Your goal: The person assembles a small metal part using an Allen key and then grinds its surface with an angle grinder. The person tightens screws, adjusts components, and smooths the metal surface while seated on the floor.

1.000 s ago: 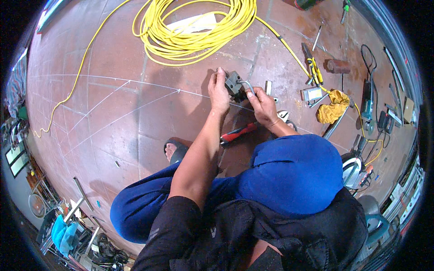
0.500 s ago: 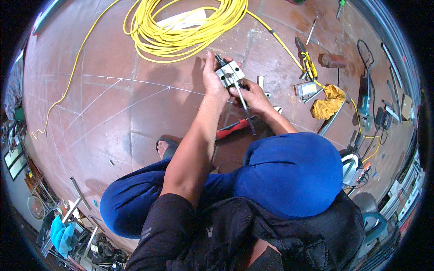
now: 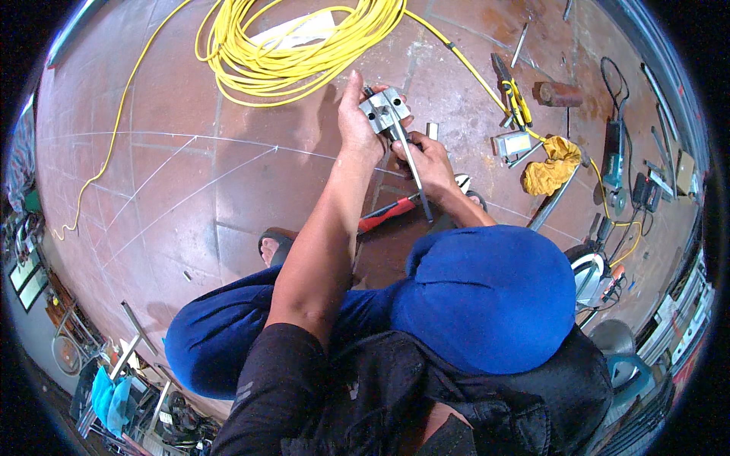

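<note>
The drilled metal block (image 3: 384, 109) is cradled above the tiled floor (image 3: 251, 186) by the left hand (image 3: 358, 125), its fingers wrapped behind and its thumb raised alongside. The right hand's (image 3: 432, 164) fingers are curled at the block's lower end; what is pinched there cannot be told. Compared with one second ago, the block's pale face has been turned up and the metal rod (image 3: 412, 164) points kneeward.
</note>
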Tool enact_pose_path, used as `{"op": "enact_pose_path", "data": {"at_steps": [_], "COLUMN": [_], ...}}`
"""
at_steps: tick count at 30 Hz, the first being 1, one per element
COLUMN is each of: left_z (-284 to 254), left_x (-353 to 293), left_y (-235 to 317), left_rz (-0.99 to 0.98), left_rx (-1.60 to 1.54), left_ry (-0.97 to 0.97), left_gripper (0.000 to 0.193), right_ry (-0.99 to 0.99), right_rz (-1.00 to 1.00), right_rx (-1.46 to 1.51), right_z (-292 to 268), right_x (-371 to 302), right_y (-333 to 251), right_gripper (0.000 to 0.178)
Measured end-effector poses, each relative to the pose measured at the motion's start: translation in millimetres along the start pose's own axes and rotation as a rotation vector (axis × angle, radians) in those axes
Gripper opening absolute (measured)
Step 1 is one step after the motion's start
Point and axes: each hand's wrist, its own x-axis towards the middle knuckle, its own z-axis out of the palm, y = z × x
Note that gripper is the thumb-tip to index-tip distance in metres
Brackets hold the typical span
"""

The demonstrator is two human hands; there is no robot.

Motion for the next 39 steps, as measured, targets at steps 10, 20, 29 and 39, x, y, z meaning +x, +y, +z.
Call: {"op": "enact_pose_path", "data": {"at_steps": [10,20,29,39], "left_z": [-5,-10,-7,-9], "left_x": [4,15,13,9], "left_y": [-21,-22,-22,-23], "left_rz": [-0.041,-0.028,-0.051,-0.076], "left_rx": [0.102,0.058,0.039,-0.001], "left_ry": [-0.059,-0.051,0.004,0.035], "left_gripper": [0.052,0.052,0.062,0.062], "right_ry": [-0.008,-0.044,0.041,0.047], "right_rz": [-0.036,0.048,0.011,0.008], "right_rx": [0.247,0.506,0.402,0.352], "right_z": [0,0,4,4], "right_x": [-4,-1,-8,-11], "right_y": [-13,-2,-5,-1], "right_gripper": [0.032,0.028,0.027,0.028]}}
